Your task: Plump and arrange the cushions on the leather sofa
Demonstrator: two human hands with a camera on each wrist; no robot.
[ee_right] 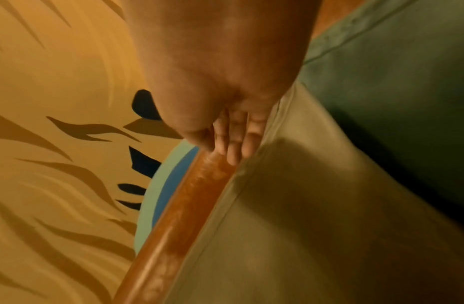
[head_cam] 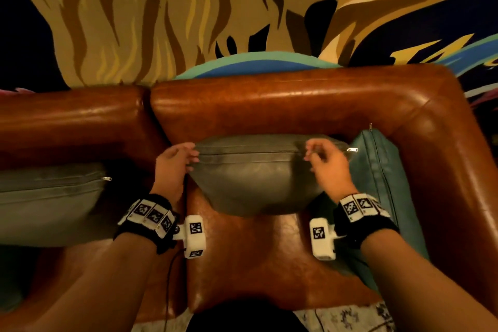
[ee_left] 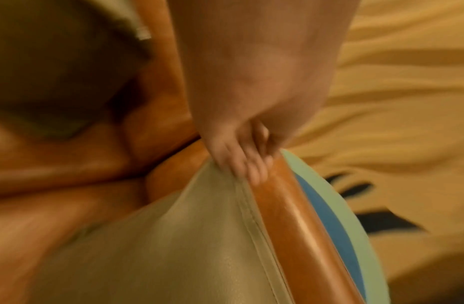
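1. Fingers of the left hand (head_cam: pixel 173 163) lie relaxed against the upper left corner of the middle grey cushion (head_cam: pixel 256 180); in the left wrist view the fingertips (ee_left: pixel 254 166) touch the corner seam, but that view is blurred and no firm pinch can be confirmed.
2. Left grey cushion (head_cam: pixel 51 197): lies on the left seat, leaning on the backrest, its zip pull pointing right; neither hand touches it.
3. Leather sofa (head_cam: pixel 269 105): glossy brown, with a join in the backrest just left of the middle cushion and a rounded corner at far right.
4. Middle grey cushion: stands upright on the seat against the backrest, zip edge on top, its lower part bulging towards the near side.
5. Right hand (head_cam: pixel 327 163): hovers over the upper right corner of the middle cushion, fingers loosely bent and slightly spread, holding nothing; in the right wrist view the fingers (ee_right: pixel 233 142) lie alongside the top seam.
6. Teal cushion (head_cam: pixel 382 170): stands just beside the middle cushion, propped against the right arm of the sofa, its zip running near to far.
7. Painted wall (head_cam: pixel 161 21): tan and yellow wavy shapes with black, blue and pale green patches, behind the backrest.
8. Wrist bands (head_cam: pixel 151 217): black straps carrying white marker tiles, one on each wrist.
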